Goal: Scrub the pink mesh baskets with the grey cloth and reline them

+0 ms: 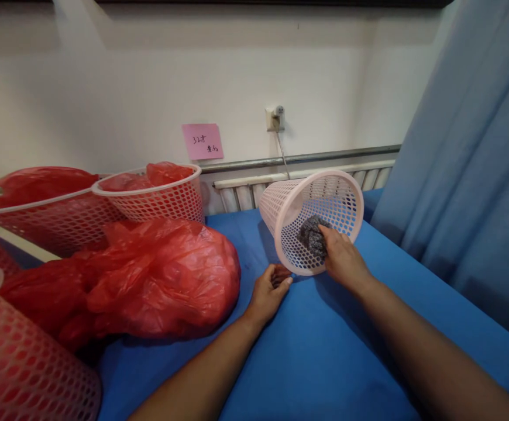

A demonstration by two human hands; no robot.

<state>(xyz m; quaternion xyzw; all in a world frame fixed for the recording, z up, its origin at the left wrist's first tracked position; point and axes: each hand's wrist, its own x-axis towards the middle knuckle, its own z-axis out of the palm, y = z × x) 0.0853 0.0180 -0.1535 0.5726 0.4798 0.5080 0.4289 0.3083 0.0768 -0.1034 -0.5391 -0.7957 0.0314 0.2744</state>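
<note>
A white plastic mesh wastebasket [281, 204] lies on its side on the blue-covered surface, its mouth facing me. My right hand [344, 257] reaches into the mouth and grips a crumpled dark grey cloth [313, 235], which is against the basket's inner wall. Beside the lower left of the rim, my left hand [270, 295] rests low over the blue surface. Its fingers are loosely curled, with a gap to the thumb and nothing visible between them. The fingertips are close to the rim; whether they touch it I cannot tell.
A filled red plastic bag [171, 280] lies left of my left arm. Baskets with red liners, one a mesh basket [158, 202], stand along the left. Behind are a radiator [241, 196], a pipe [342, 154] and a plugged-in socket [275, 119]. A blue curtain [469, 164] hangs right.
</note>
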